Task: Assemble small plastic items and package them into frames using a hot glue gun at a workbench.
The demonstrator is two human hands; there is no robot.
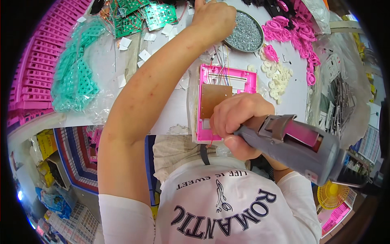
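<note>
In my right hand (243,116) I grip a grey electric screwdriver (300,146), its body slanting back to the right. That hand rests over the lower part of a pink plastic housing (200,110), and its fingers hide the tool's tip. Inside the housing lies a brown circuit board (215,97), with thin wires (222,67) running out past the far edge. My left hand (214,20) stretches away to the far side of the table, beside a round metal dish (260,30) heaped with small screws (243,34). Its fingers are mostly hidden or cut off by the picture's upper edge.
Green circuit boards (160,16) and white square pieces (125,42) lie at the far left, near teal plastic parts (77,77). White round pieces (278,79) and pink plastic parts (302,34) lie right of the housing. A pink basket (40,57) stands far left.
</note>
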